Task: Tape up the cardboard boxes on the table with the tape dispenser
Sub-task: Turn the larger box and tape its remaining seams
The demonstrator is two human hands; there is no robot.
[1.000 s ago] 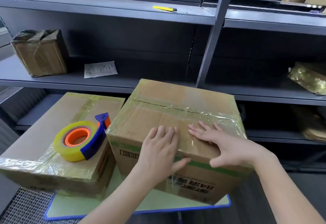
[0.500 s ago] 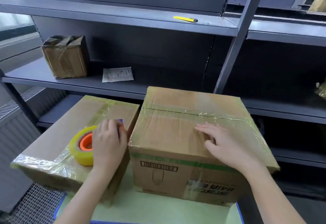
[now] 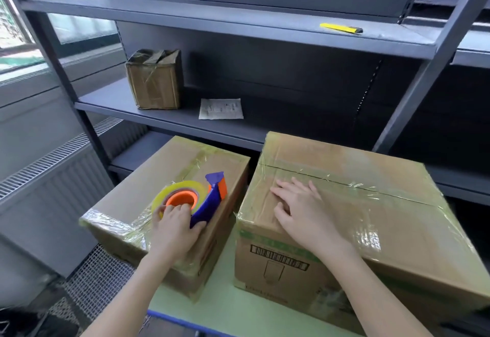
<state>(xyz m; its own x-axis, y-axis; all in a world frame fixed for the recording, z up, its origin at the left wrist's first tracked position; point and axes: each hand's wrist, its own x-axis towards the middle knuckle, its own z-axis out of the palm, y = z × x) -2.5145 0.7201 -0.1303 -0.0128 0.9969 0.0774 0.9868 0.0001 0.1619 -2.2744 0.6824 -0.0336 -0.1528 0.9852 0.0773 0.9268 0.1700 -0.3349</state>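
Observation:
Two cardboard boxes stand side by side on the green table top (image 3: 225,307). The left box (image 3: 148,190) is lower, with clear tape over its seam and corners. On its top sits the tape dispenser (image 3: 193,198), blue with an orange hub and a yellowish tape roll. My left hand (image 3: 175,228) grips the dispenser from the near side, fingers curled round roll and blue frame. The bigger right box (image 3: 371,217) has tape along its top seam and edges. My right hand (image 3: 302,206) rests flat on its top near the front left corner, fingers spread.
Grey metal shelving stands right behind the boxes. On the middle shelf sit a small taped box (image 3: 155,79) and a paper slip (image 3: 221,108). A yellow utility knife (image 3: 340,28) lies on the upper shelf. A radiator (image 3: 47,177) and window are at left.
My left hand left the right box, reached over the dispenser on the left box and now grips it. My right hand slid toward the right box's left side. The view shifted left.

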